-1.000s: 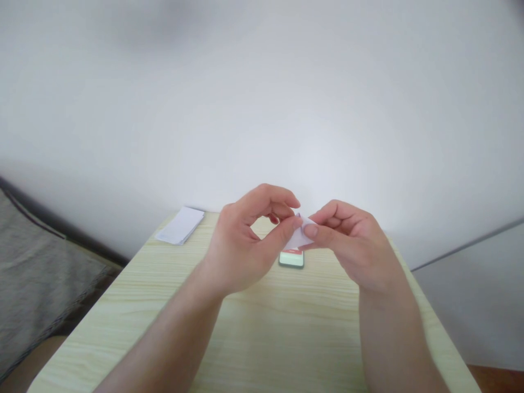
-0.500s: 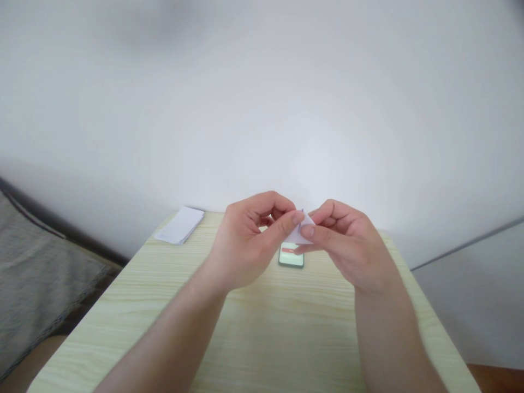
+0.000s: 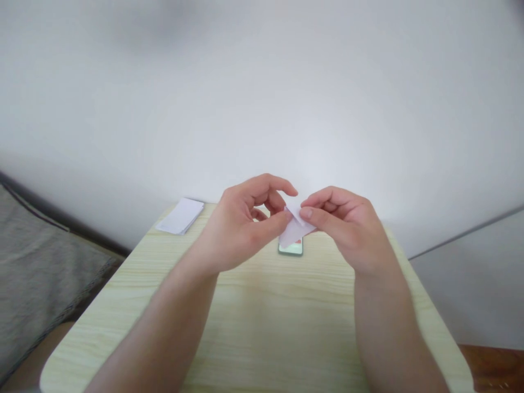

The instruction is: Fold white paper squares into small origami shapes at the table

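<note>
Both of my hands are raised over the pale wooden table [image 3: 262, 327], pinching a small folded piece of white paper [image 3: 292, 229] between them. My left hand [image 3: 241, 229] grips its left side with thumb and forefinger. My right hand [image 3: 344, 226] holds its right side, thumb pressed on top. Under the paper a phone [image 3: 291, 248] lies flat on the table, mostly hidden by the paper and my fingers.
A small stack of white paper sheets [image 3: 180, 216] lies at the table's far left corner. A white wall rises right behind the table. Grey fabric [image 3: 36, 273] lies off the table's left side.
Both hands have lifted a little with the paper. The paper now hangs lower between the fingers and covers more of the phone. The view has shifted slightly.
</note>
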